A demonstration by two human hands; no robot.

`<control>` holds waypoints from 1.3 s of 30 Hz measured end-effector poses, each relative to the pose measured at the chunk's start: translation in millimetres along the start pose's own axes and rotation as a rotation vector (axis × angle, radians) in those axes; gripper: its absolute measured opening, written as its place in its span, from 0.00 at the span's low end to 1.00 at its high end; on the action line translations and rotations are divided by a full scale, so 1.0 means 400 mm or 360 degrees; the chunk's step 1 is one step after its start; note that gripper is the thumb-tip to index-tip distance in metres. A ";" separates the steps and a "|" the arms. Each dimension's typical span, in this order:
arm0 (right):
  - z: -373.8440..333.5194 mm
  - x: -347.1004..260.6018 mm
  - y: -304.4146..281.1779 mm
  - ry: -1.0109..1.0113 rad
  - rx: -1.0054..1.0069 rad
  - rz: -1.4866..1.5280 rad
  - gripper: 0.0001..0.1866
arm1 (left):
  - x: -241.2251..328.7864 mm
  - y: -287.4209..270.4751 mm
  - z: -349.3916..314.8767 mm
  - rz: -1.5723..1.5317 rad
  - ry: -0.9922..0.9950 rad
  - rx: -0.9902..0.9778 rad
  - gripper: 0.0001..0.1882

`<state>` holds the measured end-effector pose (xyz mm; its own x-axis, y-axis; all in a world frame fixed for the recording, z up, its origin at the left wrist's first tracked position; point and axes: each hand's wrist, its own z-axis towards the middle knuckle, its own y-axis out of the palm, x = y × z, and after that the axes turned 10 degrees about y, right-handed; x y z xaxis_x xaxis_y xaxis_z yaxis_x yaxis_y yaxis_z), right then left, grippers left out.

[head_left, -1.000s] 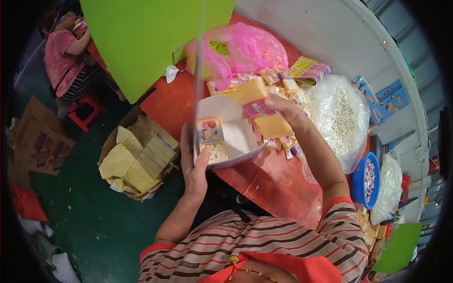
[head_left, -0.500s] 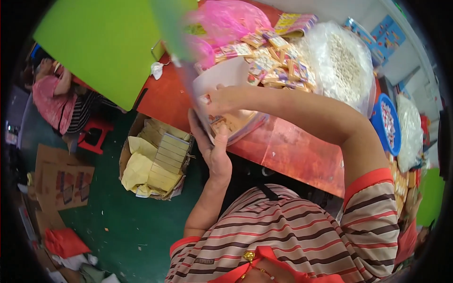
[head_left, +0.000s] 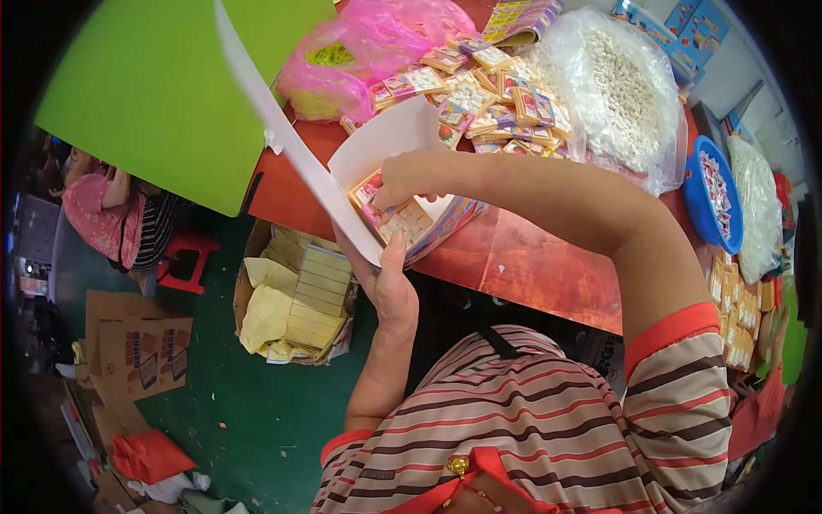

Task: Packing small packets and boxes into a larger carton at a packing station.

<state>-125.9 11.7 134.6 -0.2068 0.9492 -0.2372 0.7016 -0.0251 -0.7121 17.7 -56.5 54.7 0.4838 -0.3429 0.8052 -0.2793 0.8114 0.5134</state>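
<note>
A white-lined cardboard box (head_left: 398,128) with a printed outer side is tilted above the table's near edge, its long flap (head_left: 278,128) standing open to the upper left. My left hand (head_left: 392,287) grips the box's near left corner, thumb on top and fingers mostly hidden underneath. Inside the box, my right hand (head_left: 409,180) has its bent fingers on a small packet (head_left: 407,224) with a red and yellow printed part and pale pieces in a clear window. The fingertips are partly hidden. Just beyond the box lies a heap of similar packets (head_left: 479,103).
Pink plastic bags (head_left: 342,56) and a clear bag of white pieces (head_left: 612,94) lie on the red table (head_left: 531,265). A blue basin (head_left: 712,193) stands at right. Below left is a carton of yellow paper (head_left: 274,308). A person (head_left: 103,210) sits beyond the green board (head_left: 163,86).
The box's long flap, blurred and swinging before, now stands clear at the left. The box is more open to view, with my right hand still inside. The whole view has shifted slightly.
</note>
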 end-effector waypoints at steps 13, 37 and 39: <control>0.042 -0.002 0.041 -0.0417 0.0487 -0.0142 0.17 | 0.009 -0.016 0.005 0.0121 -0.0062 0.0134 0.34; 0.173 0.384 -0.027 -0.0688 0.1287 -0.1003 0.47 | 0.010 -0.078 0.099 0.0458 0.0466 0.0396 0.28; 0.173 0.395 -0.032 -0.0684 0.1354 -0.0825 0.44 | -0.008 -0.098 0.091 0.0437 0.0528 0.0354 0.30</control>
<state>-214.6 140.5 60.4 -0.6795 0.7219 0.1306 -0.2085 -0.0193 -0.9778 -3.1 -104.5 42.7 0.5955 0.0684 0.8004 -0.5866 0.7178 0.3751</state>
